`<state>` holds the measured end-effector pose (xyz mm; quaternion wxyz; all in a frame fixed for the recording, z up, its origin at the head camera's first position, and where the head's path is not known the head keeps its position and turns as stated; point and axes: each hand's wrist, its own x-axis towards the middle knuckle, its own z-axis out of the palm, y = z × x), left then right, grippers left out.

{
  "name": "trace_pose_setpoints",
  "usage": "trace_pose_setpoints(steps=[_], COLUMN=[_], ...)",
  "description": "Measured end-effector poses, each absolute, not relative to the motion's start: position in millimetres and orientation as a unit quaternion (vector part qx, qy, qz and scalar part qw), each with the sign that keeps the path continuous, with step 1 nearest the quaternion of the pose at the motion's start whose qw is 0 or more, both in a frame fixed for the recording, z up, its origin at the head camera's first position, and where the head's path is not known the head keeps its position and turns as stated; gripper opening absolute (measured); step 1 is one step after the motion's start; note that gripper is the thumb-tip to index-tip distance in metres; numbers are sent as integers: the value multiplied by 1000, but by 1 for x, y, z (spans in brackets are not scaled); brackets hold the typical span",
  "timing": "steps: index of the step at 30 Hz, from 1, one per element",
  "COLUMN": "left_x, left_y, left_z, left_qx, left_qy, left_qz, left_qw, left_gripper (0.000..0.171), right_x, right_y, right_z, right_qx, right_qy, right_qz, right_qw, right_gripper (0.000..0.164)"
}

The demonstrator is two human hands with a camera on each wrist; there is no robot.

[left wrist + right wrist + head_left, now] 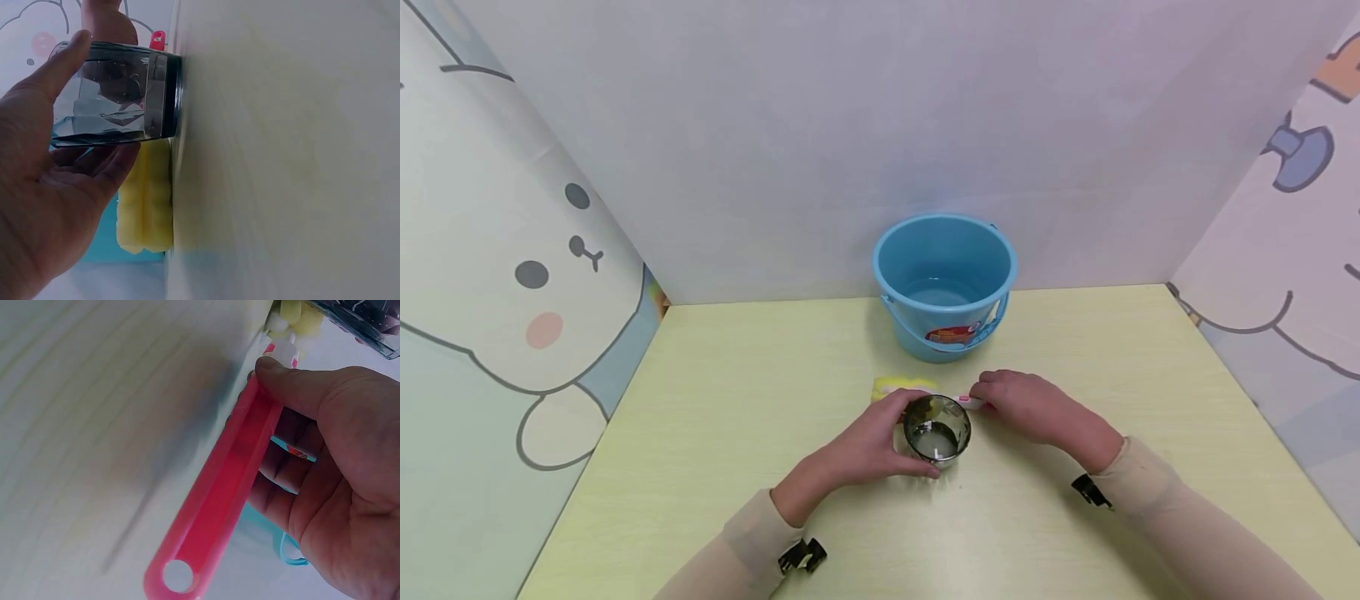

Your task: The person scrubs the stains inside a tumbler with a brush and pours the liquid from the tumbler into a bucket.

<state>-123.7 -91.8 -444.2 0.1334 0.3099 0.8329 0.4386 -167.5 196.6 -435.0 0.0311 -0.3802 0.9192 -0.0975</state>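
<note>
By the smoked-glass tumbler [937,429], gripped in the left hand [868,446], the sponge brush [897,386] stretches crosswise just beyond, its yellow head [145,209] tumbler-left, its pink handle [215,494] tumbler-right, pinched by the right hand [1022,406].

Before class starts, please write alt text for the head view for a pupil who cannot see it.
A person's left hand grips a smoky glass while the right hand holds a yellow sponge brush by its handle. A blue bucket stands behind them on a pale table.
</note>
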Motion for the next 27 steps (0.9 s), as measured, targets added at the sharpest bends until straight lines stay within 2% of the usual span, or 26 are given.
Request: trace_pose_setpoints(steps=[9,27], left_x=[-123,-126], left_y=[-91,-91], left_z=[-444,-445], left_qx=[304,310], left_qy=[839,835], left_qz=[431,434], left_qw=[135,139], left_gripper=[97,95], right_x=[-165,-164], right_y=[204,237], right_z=[-430,-403], right_qx=[-386,-362], right_qy=[918,930], right_qz=[-79,-61], right_qw=[-29,-23], right_gripper=[20,27])
